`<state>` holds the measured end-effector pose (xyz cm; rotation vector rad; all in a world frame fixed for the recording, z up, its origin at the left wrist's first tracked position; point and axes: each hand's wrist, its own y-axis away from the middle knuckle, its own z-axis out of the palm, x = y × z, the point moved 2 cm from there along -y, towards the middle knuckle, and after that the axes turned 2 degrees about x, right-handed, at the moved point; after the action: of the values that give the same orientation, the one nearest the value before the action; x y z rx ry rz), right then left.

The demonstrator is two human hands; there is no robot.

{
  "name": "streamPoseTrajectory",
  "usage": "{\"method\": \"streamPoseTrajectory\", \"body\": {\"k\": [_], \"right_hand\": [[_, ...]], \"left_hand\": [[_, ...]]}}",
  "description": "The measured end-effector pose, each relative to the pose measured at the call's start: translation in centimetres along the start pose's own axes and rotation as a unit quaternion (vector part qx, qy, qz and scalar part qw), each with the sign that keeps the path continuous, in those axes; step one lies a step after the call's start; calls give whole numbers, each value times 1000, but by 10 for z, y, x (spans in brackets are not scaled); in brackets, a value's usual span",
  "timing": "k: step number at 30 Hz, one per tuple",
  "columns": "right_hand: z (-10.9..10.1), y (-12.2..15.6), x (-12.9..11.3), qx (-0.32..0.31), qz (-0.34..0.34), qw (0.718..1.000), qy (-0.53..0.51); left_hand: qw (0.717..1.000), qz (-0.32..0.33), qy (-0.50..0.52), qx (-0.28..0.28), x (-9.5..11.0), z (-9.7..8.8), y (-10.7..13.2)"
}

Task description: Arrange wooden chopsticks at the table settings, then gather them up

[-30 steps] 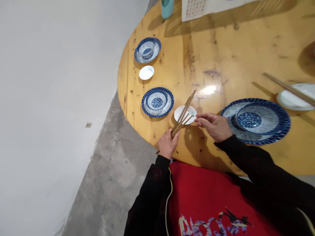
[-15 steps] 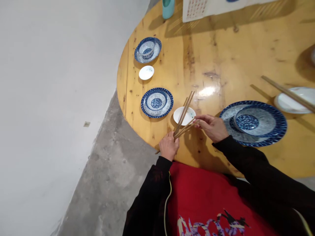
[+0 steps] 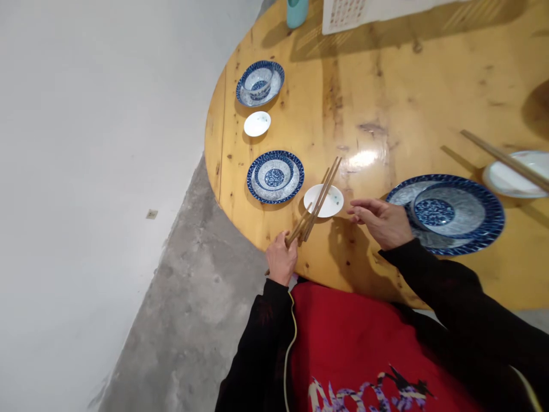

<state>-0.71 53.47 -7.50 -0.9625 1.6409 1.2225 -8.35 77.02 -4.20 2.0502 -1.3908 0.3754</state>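
My left hand [image 3: 282,260] is closed around wooden chopsticks [image 3: 299,225] at the table's near edge, their tips pointing up and to the right. Just beyond it, a pair of chopsticks [image 3: 323,196] rests slantwise across a small white oval dish [image 3: 336,201]. To the right of that dish hovers my right hand [image 3: 384,224], holding nothing, its fingers loosely bent and apart from the thumb. Close beside this hand is a blue-and-white plate [image 3: 493,220] with a bowl [image 3: 435,213] on it. Left of the dish, another blue-patterned plate [image 3: 253,193] carries a bowl [image 3: 274,177].
Farther along the wooden table [image 3: 364,86] stand a plate with a bowl [image 3: 258,86] and a white dish [image 3: 257,123]. Chopsticks [image 3: 501,157] lie over a white dish [image 3: 534,163] at right. A teal container [image 3: 297,12] and white basket [image 3: 343,16] stand at the back.
My right hand has let go of the chopstick ends and drawn slightly right. My left hand has moved a little left with its chopsticks, apart from the pair on the dish.
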Motion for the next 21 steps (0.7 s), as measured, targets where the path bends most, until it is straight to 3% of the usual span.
{"method": "streamPoseTrajectory", "body": {"k": [6,8,10,12,16,18,21], "right_hand": [[5,-7,-21,-11,-31,998,57],[7,-13,-34,-14,-89,987,134],[11,-18,-47,-28,-173,946,272],[16,-23,-56,-60,-234,875,419],[29,-33,-60,-138,-265,753,586],[35,-38,-57,-165,-283,718,614],[41,-44,-50,-189,-323,699,609]], "left_hand": [[999,22,23,0,6,-2,-3],[999,27,33,7,10,-1,-4],[999,22,36,16,11,-1,-4],[999,12,38,24,9,0,-3],[998,-8,52,34,0,2,-1],[998,-17,50,37,-4,4,0],[998,-29,45,35,-7,7,2]]}}
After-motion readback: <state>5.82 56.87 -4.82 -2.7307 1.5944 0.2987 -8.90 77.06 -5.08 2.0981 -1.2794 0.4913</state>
